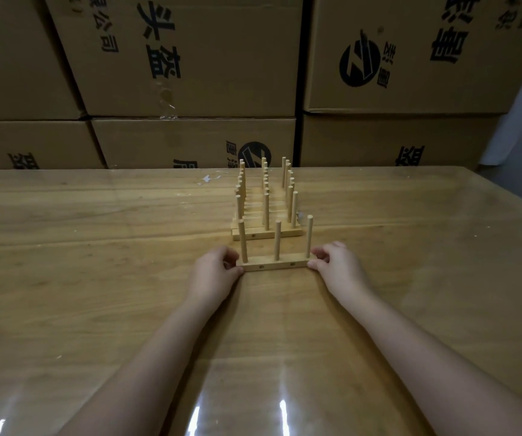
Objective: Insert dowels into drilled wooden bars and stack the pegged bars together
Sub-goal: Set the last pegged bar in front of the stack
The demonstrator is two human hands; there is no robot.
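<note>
Head view — pegged bar [273, 265] — ends between left fingers [237, 270] and right fingers [313, 264]

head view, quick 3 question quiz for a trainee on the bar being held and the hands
1. True or false: the near bar carries three upright dowels.
2. The left hand and right hand pinch that bar: A both at one end, B one at each end, C by the dowel tops.
3. Fill in: the bar's front face shows ___ side holes.

Key: 1 true; 2 B; 3 two.
</note>
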